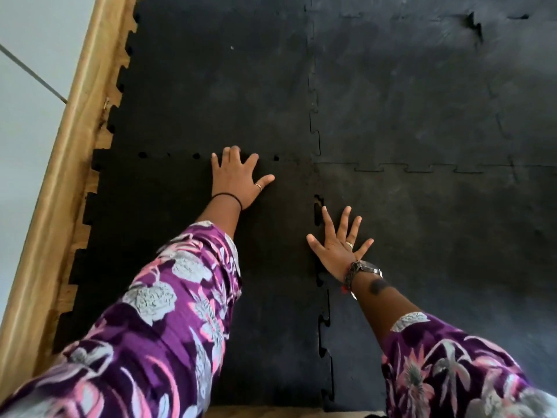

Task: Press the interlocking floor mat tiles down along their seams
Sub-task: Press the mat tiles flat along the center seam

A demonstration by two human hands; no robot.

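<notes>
Black interlocking floor mat tiles cover the floor, joined by puzzle-tooth seams. My left hand lies flat with fingers spread on the near-left tile, its fingertips on the horizontal seam, where small gaps show. My right hand presses flat, fingers spread, beside the vertical seam between the two near tiles; a lifted gap shows just beyond its index finger. Both hands hold nothing.
A wooden floor strip and skirting run along the mat's toothed left edge, with a pale wall beyond. Another raised seam tab shows at the far right. Wood floor shows at the near edge.
</notes>
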